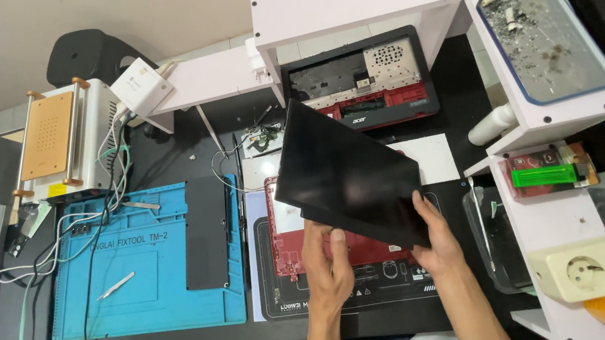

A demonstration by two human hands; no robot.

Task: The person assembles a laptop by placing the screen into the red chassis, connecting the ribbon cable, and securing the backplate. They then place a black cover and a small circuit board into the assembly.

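Note:
Both my hands hold a black flat laptop screen panel [349, 170], tilted up over the desk. My left hand [325, 261] grips its near edge from below, thumb on the front. At the panel's near right corner, my right hand [436, 237] has its fingers spread along the edge. Under the panel lies a red laptop shell [290, 245] on a black work mat [326, 303]. Most of the shell is hidden by the panel and my hands.
A blue repair mat [146, 266] with a dark rectangular plate [206, 232] and tweezers [115, 286] lies left. A heating machine [66, 140] with wires stands far left. Another black and red laptop base [364, 80] leans at the back. White shelves [562, 123] with a socket [597, 266] stand right.

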